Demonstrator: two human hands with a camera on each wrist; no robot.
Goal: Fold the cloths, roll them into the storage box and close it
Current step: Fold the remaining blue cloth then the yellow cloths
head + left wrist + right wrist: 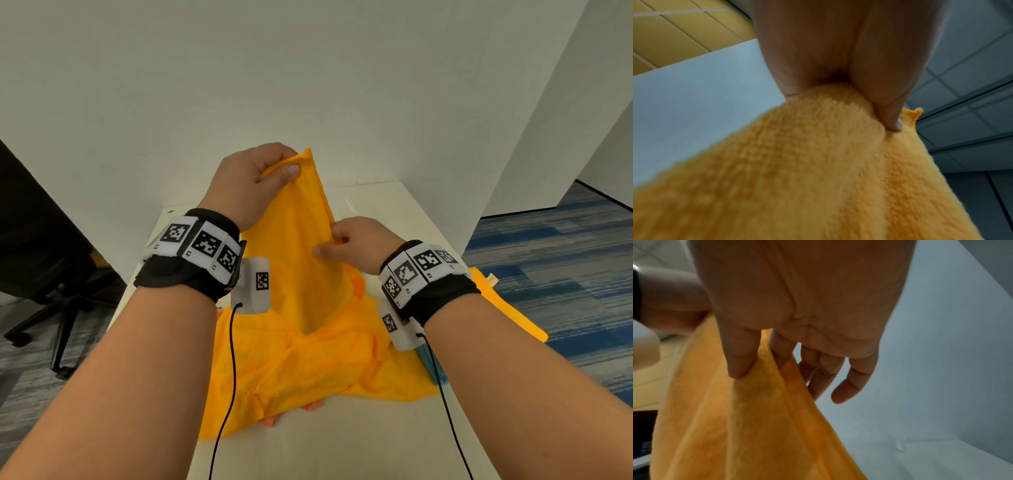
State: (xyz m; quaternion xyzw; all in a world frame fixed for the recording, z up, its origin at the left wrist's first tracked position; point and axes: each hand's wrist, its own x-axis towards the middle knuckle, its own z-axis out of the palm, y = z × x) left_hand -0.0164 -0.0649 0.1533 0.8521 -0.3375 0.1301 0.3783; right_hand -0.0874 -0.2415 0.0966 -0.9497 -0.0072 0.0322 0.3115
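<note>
Orange terry cloth [301, 274] hangs long-axis vertical, left hand [253, 181] pinching its top corner, right hand [356, 243] pinching the edge just below, bulk heaped on table [342, 445].

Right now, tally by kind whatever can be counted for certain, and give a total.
Hands: 2, left hand and right hand
Bands: 2, left band and right band
Held cloth: 1
Chair: 1
Table: 1
Total: 7
The orange heap below cannot be counted apart.
</note>
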